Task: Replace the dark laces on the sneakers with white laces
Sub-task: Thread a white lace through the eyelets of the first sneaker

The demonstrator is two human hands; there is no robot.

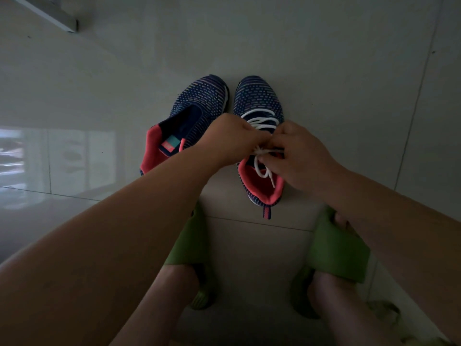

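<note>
Two dark blue knit sneakers with pink linings stand side by side on the floor, toes pointing away from me. The left sneaker (194, 113) shows no lace. A white lace (259, 121) crosses the right sneaker (258, 98), and its loose ends (264, 168) fall into the pink opening. My left hand (229, 139) and my right hand (299, 156) meet over the right sneaker's tongue. Each pinches the white lace near the top eyelets, where the strands bunch together. The fingertips hide the exact crossing of the strands.
My feet in green slippers (194, 243) (336, 248) stand on the grey tiled floor (324, 71) just behind the sneakers. A pale metal bar (57, 18) lies at the far left. A bright reflection (57, 158) shines on the tiles at the left.
</note>
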